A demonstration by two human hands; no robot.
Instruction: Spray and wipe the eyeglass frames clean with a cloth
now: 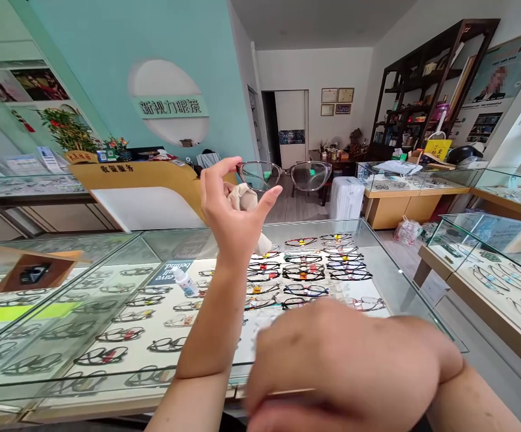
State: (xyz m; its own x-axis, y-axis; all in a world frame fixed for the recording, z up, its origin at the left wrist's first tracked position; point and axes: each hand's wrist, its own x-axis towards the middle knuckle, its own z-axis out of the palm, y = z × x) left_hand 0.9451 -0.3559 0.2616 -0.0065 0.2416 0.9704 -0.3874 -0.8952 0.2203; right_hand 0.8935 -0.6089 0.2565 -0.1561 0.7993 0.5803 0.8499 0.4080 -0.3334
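Note:
My left hand (231, 210) is raised in front of me, closed on a pair of eyeglasses (285, 173) with a thin rim and clear lenses. Its fingers grip the glasses at the left end; the thumb points toward the bridge. A pale cloth (242, 198) is bunched in the same hand and hangs down behind it. Close to the camera, my right hand (346, 360) is blurred and bent inward. Its fingers are mostly hidden, so what they hold, if anything, does not show.
Below my hands, a glass display case (152, 240) holds rows of spectacle frames (303, 273). On its glass top stands a small white bottle (185, 282). More glass cases (494, 258) stand to the right, near a white suitcase (347, 198). A yellow-and-white counter (143, 186) is ahead left.

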